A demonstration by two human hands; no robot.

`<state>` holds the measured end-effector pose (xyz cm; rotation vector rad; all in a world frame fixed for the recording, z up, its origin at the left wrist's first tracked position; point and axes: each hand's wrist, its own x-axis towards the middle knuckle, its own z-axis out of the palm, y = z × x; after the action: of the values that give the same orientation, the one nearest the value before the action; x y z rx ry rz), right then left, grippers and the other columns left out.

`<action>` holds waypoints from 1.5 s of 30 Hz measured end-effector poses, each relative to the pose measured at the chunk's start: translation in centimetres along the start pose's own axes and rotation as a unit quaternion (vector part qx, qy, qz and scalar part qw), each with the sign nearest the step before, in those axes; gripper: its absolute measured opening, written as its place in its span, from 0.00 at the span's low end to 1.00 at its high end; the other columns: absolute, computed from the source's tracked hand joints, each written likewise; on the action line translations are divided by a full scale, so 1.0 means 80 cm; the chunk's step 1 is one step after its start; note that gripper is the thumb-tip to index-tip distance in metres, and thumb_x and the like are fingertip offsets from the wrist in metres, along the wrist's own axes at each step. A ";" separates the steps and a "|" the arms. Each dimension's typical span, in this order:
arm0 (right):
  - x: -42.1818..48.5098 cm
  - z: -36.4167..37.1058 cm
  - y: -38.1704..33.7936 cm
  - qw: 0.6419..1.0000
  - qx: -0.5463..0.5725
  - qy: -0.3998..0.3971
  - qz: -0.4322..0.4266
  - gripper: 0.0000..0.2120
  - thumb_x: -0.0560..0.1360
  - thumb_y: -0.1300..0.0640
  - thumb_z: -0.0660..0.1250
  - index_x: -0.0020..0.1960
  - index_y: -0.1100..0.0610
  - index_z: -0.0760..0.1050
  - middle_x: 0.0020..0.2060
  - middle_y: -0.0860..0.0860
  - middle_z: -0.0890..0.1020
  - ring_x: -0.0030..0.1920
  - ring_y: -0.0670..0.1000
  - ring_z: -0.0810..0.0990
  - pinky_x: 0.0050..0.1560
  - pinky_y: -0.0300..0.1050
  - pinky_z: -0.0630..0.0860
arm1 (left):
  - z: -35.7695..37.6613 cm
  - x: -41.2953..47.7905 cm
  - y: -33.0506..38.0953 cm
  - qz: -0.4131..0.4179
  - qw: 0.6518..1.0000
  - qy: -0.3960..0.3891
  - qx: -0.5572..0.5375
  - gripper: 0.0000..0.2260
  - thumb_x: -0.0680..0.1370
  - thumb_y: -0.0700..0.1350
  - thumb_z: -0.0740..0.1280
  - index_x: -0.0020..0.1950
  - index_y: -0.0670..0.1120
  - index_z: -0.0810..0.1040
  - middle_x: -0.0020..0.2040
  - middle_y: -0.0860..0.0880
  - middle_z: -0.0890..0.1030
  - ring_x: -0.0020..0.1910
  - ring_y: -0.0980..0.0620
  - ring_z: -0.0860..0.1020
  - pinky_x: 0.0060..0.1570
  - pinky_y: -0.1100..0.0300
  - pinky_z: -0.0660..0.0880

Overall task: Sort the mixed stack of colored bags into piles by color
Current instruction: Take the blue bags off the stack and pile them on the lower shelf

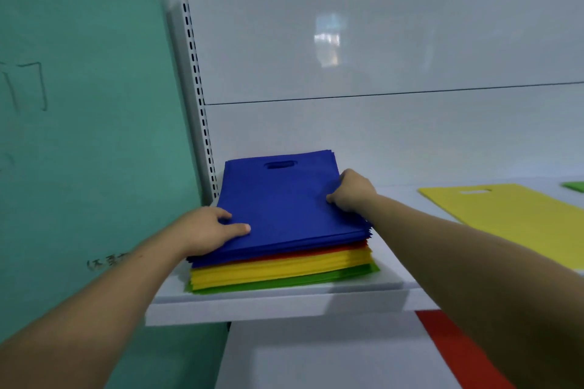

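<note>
Now the left hand (208, 230) and right hand (352, 191), fingers curled, grip opposite edges of the blue bags (284, 199) topping the stack (284, 268).

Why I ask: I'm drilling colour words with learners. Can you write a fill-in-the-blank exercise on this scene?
The top bags of the stack are ____.
The thin layer just under the top one is ____.
The stack's lowest bags are ____.
The bag lying nearest the stack's right side is ____.
Missing words: blue; red; green; yellow.
</note>
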<state>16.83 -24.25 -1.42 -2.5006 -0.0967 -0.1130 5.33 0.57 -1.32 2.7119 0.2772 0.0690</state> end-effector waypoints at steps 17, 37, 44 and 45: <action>-0.083 -0.070 0.012 0.915 0.138 0.303 -0.229 0.19 0.81 0.63 0.55 0.71 0.56 0.65 0.64 0.52 0.70 0.59 0.46 0.70 0.58 0.25 0.62 | 0.002 0.029 0.039 0.096 0.937 0.054 -0.332 0.26 0.73 0.45 0.73 0.69 0.52 0.70 0.69 0.43 0.68 0.64 0.48 0.70 0.61 0.53 0.71; -0.349 -0.299 0.434 0.912 0.191 0.352 0.095 0.30 0.79 0.60 0.63 0.75 0.43 0.57 0.70 0.47 0.68 0.57 0.44 0.68 0.43 0.35 0.73 | 0.244 -0.192 0.424 0.322 0.878 -0.076 -0.345 0.28 0.75 0.34 0.65 0.72 0.53 0.67 0.62 0.54 0.74 0.54 0.53 0.76 0.53 0.61 0.72; -0.469 -0.336 0.598 0.901 0.124 0.346 0.232 0.30 0.79 0.60 0.61 0.77 0.49 0.55 0.74 0.49 0.62 0.72 0.52 0.65 0.67 0.49 0.68 | 0.398 -0.273 0.551 0.351 0.868 -0.193 -0.292 0.28 0.75 0.34 0.65 0.74 0.49 0.65 0.66 0.53 0.71 0.54 0.56 0.72 0.50 0.65 0.68; -0.484 -0.338 0.618 0.899 0.116 0.341 0.249 0.30 0.79 0.60 0.60 0.78 0.49 0.54 0.75 0.49 0.61 0.72 0.52 0.64 0.68 0.50 0.68 | 0.417 -0.283 0.564 0.352 0.868 -0.208 -0.282 0.28 0.75 0.34 0.65 0.73 0.50 0.65 0.66 0.53 0.70 0.54 0.55 0.72 0.51 0.64 0.68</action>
<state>-18.41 -81.69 -13.01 -2.0382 0.7648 -0.7027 -5.62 -57.66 -13.70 2.0305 -0.7525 -0.1964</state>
